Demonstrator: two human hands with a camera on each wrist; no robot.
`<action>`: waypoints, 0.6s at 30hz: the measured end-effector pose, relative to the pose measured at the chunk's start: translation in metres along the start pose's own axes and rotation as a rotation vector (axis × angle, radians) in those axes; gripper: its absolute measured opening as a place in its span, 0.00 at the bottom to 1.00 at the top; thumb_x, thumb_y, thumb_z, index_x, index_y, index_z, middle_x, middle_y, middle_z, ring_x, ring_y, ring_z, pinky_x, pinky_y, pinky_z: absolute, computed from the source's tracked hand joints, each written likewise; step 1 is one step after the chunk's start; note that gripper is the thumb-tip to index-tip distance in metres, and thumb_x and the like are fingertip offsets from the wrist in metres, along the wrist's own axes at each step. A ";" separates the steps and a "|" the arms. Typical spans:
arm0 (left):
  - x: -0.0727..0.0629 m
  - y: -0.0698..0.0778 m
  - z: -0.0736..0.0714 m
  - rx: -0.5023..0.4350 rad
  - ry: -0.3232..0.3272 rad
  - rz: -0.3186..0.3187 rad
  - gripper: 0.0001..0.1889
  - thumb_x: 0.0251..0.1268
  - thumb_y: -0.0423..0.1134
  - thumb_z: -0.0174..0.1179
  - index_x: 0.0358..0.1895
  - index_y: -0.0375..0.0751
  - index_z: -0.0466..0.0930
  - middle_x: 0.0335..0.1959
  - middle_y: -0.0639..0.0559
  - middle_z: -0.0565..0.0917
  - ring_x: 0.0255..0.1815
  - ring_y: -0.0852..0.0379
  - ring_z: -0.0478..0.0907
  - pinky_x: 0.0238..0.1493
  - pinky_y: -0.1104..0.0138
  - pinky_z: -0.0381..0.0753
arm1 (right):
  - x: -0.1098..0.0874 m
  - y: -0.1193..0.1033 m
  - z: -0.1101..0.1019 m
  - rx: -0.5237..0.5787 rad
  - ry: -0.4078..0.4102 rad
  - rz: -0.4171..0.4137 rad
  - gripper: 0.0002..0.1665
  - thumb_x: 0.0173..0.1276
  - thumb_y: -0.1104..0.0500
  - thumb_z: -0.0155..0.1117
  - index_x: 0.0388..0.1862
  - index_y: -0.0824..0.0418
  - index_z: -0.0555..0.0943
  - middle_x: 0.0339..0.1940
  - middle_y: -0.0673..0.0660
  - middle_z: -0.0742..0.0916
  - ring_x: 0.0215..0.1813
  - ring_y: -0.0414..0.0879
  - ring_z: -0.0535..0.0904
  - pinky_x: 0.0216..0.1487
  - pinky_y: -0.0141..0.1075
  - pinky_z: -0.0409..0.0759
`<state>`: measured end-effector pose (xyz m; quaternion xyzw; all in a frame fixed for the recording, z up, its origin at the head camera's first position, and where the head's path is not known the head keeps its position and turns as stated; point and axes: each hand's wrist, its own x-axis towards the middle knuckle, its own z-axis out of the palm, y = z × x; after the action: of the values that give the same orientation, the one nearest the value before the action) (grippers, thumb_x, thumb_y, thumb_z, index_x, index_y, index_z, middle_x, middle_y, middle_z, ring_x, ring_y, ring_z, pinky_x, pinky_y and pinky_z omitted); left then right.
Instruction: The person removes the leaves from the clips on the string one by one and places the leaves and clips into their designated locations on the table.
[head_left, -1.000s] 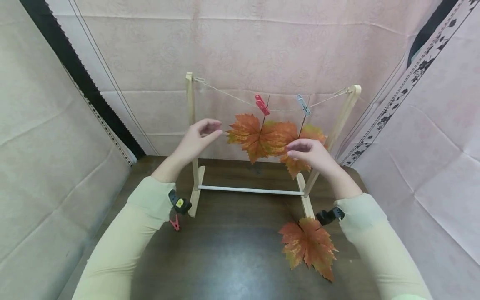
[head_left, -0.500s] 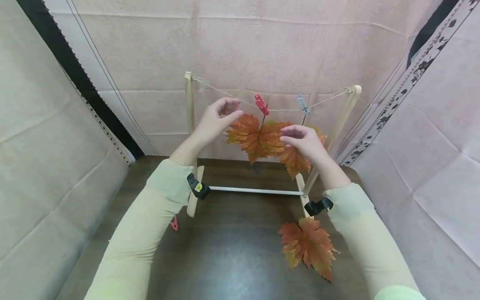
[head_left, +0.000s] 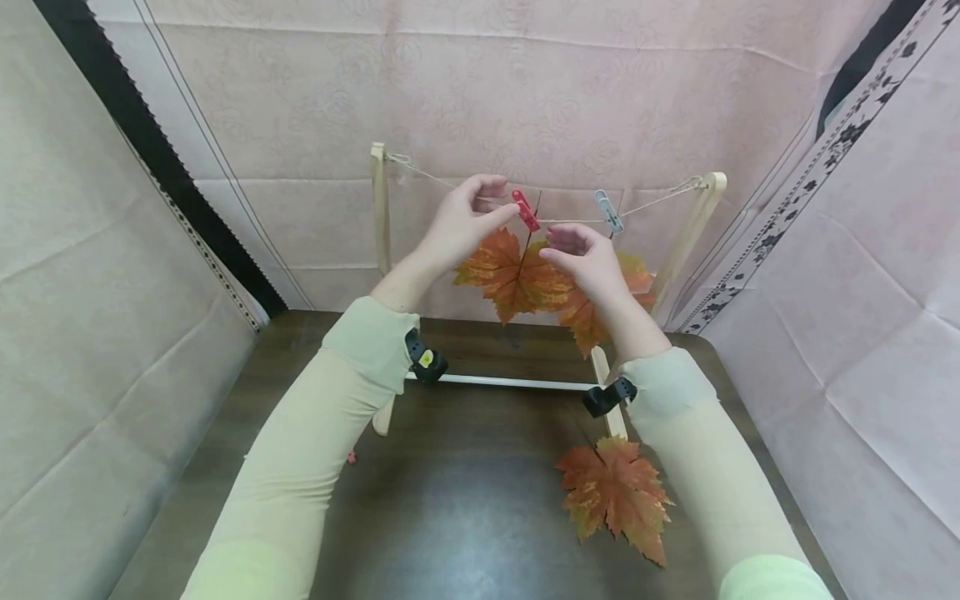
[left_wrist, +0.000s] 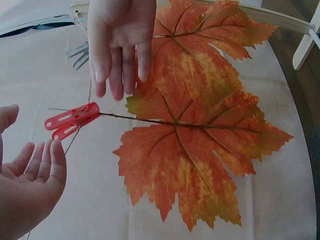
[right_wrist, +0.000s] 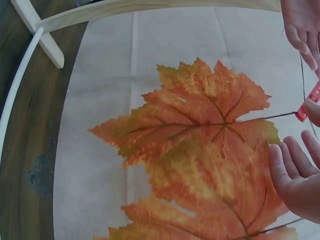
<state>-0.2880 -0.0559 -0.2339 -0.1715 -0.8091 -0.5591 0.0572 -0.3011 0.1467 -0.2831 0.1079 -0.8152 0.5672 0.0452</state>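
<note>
My left hand (head_left: pixel 468 218) is raised to the string beside the red clothespin (head_left: pixel 526 211), thumb and fingers apart. In the left wrist view its fingertips lie right by the clip's handles; contact cannot be told. My right hand (head_left: pixel 588 260) hovers on the clip's other side, before the leaves, fingers loosely bent and holding nothing. The red clothespin pins the stem of an orange maple leaf (left_wrist: pixel 180 150) to the string. Behind the right hand, a second maple leaf (left_wrist: pixel 200 45) hangs from a light blue clothespin (head_left: pixel 608 211), overlapping the first.
The string runs between two posts of a wooden stand (head_left: pixel 381 208), joined low down by a white rod (head_left: pixel 510 382). Another maple leaf (head_left: pixel 615 498) lies on the dark table (head_left: pixel 450 517) at front right. A pink clothespin (head_left: pixel 352 457) is mostly hidden by the left sleeve.
My left hand has moved right and up from beside the left post to the red clothespin. My right hand has risen and shifted left towards it. The hanging leaves look unmoved.
</note>
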 end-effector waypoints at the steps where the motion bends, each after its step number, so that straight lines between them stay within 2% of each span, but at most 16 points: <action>1: 0.001 0.001 0.001 0.005 0.000 -0.009 0.27 0.65 0.44 0.58 0.65 0.42 0.65 0.63 0.46 0.72 0.58 0.54 0.74 0.57 0.66 0.77 | 0.001 0.000 0.001 0.000 0.001 0.004 0.27 0.64 0.57 0.64 0.61 0.63 0.72 0.60 0.62 0.78 0.61 0.52 0.74 0.64 0.44 0.73; 5: 0.006 0.002 0.007 0.024 -0.003 -0.061 0.29 0.65 0.45 0.58 0.67 0.44 0.62 0.66 0.50 0.69 0.58 0.56 0.74 0.55 0.67 0.78 | 0.005 0.001 0.004 -0.010 -0.003 0.012 0.26 0.65 0.58 0.63 0.62 0.61 0.72 0.62 0.61 0.78 0.62 0.51 0.74 0.65 0.43 0.72; 9: 0.011 0.001 0.012 0.028 -0.001 -0.083 0.30 0.66 0.46 0.57 0.69 0.46 0.60 0.66 0.52 0.69 0.56 0.57 0.75 0.54 0.69 0.78 | 0.008 0.002 0.006 -0.030 -0.002 -0.001 0.25 0.65 0.59 0.62 0.61 0.59 0.73 0.63 0.60 0.77 0.63 0.51 0.73 0.65 0.43 0.72; 18: 0.016 -0.003 0.021 -0.002 0.009 -0.039 0.23 0.66 0.41 0.56 0.63 0.43 0.67 0.54 0.47 0.77 0.51 0.55 0.77 0.51 0.70 0.80 | 0.014 -0.002 0.014 -0.096 -0.025 -0.003 0.25 0.65 0.59 0.62 0.61 0.60 0.74 0.62 0.58 0.78 0.64 0.50 0.72 0.66 0.42 0.70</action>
<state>-0.3020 -0.0342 -0.2394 -0.1531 -0.8116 -0.5616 0.0500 -0.3137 0.1317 -0.2836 0.1138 -0.8419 0.5260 0.0408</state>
